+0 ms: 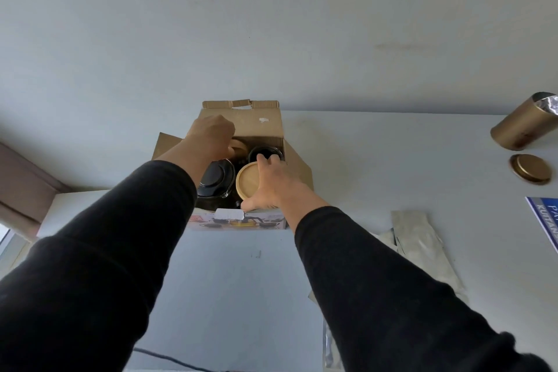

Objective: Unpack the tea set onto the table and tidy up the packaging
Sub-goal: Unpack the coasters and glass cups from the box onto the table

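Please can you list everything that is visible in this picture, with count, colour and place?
box: 1, brown, open, table's far edge
wooden disc: 1, tan, in box
black pieces: at least 2, in box
table: 1, white
tin: 1, gold, open, far right
lid: 1, gold, in front of tin
foil packets: several, silver, right
booklet: 1, blue, right edge
cable: 1, black, bottom
left hand: reaching into box
right hand: grips wooden disc
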`<state>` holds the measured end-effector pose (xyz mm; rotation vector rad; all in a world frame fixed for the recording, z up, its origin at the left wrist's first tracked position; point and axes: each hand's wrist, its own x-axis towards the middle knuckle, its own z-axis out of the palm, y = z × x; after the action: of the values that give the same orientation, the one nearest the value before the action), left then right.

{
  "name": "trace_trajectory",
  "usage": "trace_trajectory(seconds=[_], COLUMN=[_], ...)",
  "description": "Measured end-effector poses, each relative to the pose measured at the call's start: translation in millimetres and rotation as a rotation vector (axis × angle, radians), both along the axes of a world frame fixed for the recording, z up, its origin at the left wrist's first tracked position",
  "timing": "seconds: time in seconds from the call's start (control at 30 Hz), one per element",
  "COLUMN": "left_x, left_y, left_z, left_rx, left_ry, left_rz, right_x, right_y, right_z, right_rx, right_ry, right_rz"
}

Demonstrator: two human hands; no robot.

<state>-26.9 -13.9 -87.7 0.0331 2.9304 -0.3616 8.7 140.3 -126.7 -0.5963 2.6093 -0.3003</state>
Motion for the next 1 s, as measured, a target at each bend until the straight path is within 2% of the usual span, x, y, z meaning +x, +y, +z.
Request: trace_trajectory(seconds=[0.1,0.2,0.4,0.67,0.87,1.0], left_x=[1,5,19,18,6,-4], left_y=[-10,-23,-36,-19,26,78], left_z=[1,3,14,45,52,47], left_rx=[0.076,0.2,0.487,0.727,1.058,1.195], left_ry=[0.079,0.085,0.102,0.28,0.175,0.114], left_rz=[-0.019,0.012,0.228,0.423,0.557,0.597], right_x=[1,2,1,3,1,-8], right_y=[-1,-3,-2,6,57,109], right_z=[1,1,9,45,76,82], right_rx=[0.009,0.012,0.011,-0.075,-0.058,-0.014], right_ry=[0.02,0.037,0.096,0.153,0.18,0.185], right_rz=[0.001,0.012,0.013,-0.089,-0.232,-0.362])
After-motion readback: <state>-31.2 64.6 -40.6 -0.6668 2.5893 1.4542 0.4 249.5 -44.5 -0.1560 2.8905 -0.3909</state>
